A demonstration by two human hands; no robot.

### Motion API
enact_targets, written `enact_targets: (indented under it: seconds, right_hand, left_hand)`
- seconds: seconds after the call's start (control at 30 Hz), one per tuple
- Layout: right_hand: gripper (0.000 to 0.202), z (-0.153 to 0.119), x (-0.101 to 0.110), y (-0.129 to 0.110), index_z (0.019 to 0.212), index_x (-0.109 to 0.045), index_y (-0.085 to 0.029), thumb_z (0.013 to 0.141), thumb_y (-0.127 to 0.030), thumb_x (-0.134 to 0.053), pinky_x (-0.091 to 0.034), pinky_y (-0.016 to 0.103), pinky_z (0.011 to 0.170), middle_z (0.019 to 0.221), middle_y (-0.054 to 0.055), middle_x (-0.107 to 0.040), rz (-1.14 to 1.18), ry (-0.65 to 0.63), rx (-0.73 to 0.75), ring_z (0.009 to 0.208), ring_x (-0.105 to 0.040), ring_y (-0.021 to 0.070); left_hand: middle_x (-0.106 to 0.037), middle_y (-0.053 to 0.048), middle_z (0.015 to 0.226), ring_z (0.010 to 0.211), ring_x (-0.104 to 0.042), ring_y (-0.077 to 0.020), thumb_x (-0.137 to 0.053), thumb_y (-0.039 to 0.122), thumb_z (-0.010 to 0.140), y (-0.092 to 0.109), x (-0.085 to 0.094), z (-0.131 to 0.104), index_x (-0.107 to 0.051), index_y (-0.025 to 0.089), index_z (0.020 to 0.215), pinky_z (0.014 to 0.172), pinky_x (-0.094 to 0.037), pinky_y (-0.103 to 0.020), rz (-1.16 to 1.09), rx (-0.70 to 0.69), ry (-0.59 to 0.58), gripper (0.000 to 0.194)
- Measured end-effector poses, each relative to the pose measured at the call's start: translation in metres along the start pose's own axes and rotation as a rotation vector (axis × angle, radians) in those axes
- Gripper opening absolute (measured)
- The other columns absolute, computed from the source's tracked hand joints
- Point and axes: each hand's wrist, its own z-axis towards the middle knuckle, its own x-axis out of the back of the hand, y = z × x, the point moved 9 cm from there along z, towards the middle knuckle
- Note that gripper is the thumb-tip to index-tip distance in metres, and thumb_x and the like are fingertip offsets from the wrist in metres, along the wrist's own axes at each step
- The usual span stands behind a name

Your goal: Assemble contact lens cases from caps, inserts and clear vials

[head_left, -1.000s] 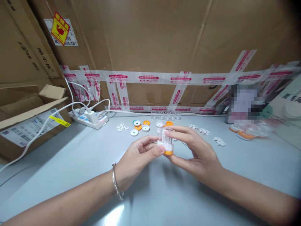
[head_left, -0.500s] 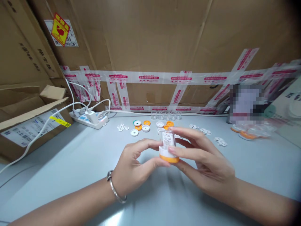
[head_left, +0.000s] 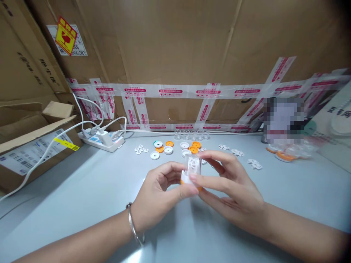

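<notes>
A small clear plastic cylinder (head_left: 193,163) with a white patterned insert inside stands upright on a white and orange round base, held above the table in both hands. My left hand (head_left: 161,193) grips the base from the left, its thumb across the front and its fingers behind. From the right, my right hand (head_left: 233,182) closes on the same piece, with one finger near the cylinder's top and another against its front. The thumbs and fingers cover much of the orange bottom. Behind the hands lie white and orange round caps (head_left: 168,150).
Clear cups (head_left: 186,134) line the back of the table. Small white pegs (head_left: 140,149) lie at left, flat white cutouts (head_left: 255,164) at right. A power strip (head_left: 109,140) with cables and an open carton (head_left: 35,146) stand left. Orange-based pieces (head_left: 285,156) are piled far right.
My left thumb has moved up over the front of the orange and white base. The held piece sits slightly farther left in view; the whole view has shifted a little.
</notes>
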Motion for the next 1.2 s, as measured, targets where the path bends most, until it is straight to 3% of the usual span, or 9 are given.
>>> enact_targets:
  seconds: [0.13, 0.23, 0.33, 0.4, 0.5, 0.7, 0.87, 1.2]
  right_hand:
    - [0.059, 0.004, -0.004, 0.014, 0.122, -0.043, -0.034, 0.072, -0.009, -0.062, -0.041, 0.038, 0.097, 0.116, 0.005, -0.041, 0.148, -0.084, -0.098, 0.113, -0.044, 0.0206]
    - [0.058, 0.003, -0.007, 0.038, 0.125, -0.035, -0.032, 0.074, -0.025, -0.063, -0.043, 0.039, 0.093, 0.121, 0.006, -0.043, 0.387, -0.1, -0.33, 0.112, -0.045, 0.022]
    - [0.034, -0.006, -0.017, 0.06, 0.113, -0.044, -0.026, 0.081, -0.034, -0.055, -0.047, 0.03, 0.071, 0.091, 0.003, -0.055, 0.391, -0.178, -0.57, 0.082, -0.054, 0.016]
    - [0.022, -0.013, -0.029, 0.067, 0.097, -0.051, -0.022, 0.082, -0.037, -0.055, -0.04, 0.024, 0.055, 0.067, -0.003, -0.05, 0.35, -0.293, -0.669, 0.061, -0.048, 0.0115]
    - [0.021, -0.021, -0.042, 0.07, 0.082, -0.051, -0.02, 0.081, -0.04, -0.055, -0.031, 0.021, 0.048, 0.059, -0.005, -0.044, 0.372, -0.392, -0.739, 0.053, -0.04, 0.0089]
    - [0.022, -0.019, -0.045, 0.066, 0.089, -0.052, -0.021, 0.086, -0.041, -0.046, -0.036, 0.023, 0.055, 0.075, -0.001, -0.055, 0.371, -0.495, -0.63, 0.062, -0.046, 0.0108]
    - [0.022, -0.014, -0.04, 0.053, 0.101, -0.053, -0.023, 0.089, -0.037, -0.041, -0.039, 0.025, 0.059, 0.083, 0.001, -0.058, 0.324, -0.605, -0.475, 0.066, -0.048, 0.0125]
    - [0.027, -0.004, -0.026, 0.02, 0.105, -0.051, -0.02, 0.084, -0.007, -0.041, -0.041, 0.026, 0.073, 0.091, 0.005, -0.059, 0.348, -0.612, -0.147, 0.083, -0.052, 0.0138]
  left_hand:
    - [-0.065, -0.004, 0.087, 0.08, -0.06, -0.0146, -0.068, 0.029, 0.072, -0.007, 0.0, 0.003, -0.06, 0.015, 0.091, 0.075, -0.046, -0.026, 0.026, 0.078, -0.002, 0.025]
    - [-0.065, -0.006, 0.092, 0.082, -0.059, -0.0157, -0.067, 0.027, 0.073, -0.011, 0.005, 0.006, -0.059, 0.014, 0.094, 0.078, -0.046, -0.028, 0.123, 0.087, 0.003, 0.027]
    - [-0.064, -0.006, 0.089, 0.078, -0.058, -0.0151, -0.067, 0.027, 0.072, -0.014, 0.008, 0.009, -0.059, 0.013, 0.095, 0.074, -0.046, -0.027, 0.254, 0.066, 0.012, 0.027]
    - [-0.065, -0.006, 0.088, 0.079, -0.059, -0.0158, -0.066, 0.025, 0.071, -0.018, 0.005, 0.01, -0.06, 0.013, 0.095, 0.076, -0.046, -0.028, 0.303, 0.067, -0.026, 0.027]
    - [-0.065, -0.007, 0.088, 0.082, -0.059, -0.0163, -0.065, 0.024, 0.072, -0.025, -0.003, 0.011, -0.062, 0.012, 0.095, 0.079, -0.045, -0.028, 0.27, 0.11, -0.122, 0.026]
    - [-0.065, -0.007, 0.083, 0.072, -0.058, -0.0133, -0.069, 0.027, 0.069, -0.042, -0.003, 0.011, -0.063, 0.011, 0.094, 0.07, -0.045, -0.027, 0.167, 0.25, -0.188, 0.03]
    - [-0.066, -0.005, 0.082, 0.074, -0.06, -0.0127, -0.071, 0.024, 0.067, -0.045, -0.005, 0.007, -0.064, 0.013, 0.095, 0.074, -0.046, -0.026, 0.029, 0.323, -0.214, 0.031]
    - [-0.066, -0.003, 0.075, 0.068, -0.062, -0.0104, -0.07, 0.016, 0.067, -0.033, -0.02, -0.002, -0.066, 0.011, 0.084, 0.07, -0.047, -0.021, -0.155, 0.377, -0.334, 0.019]
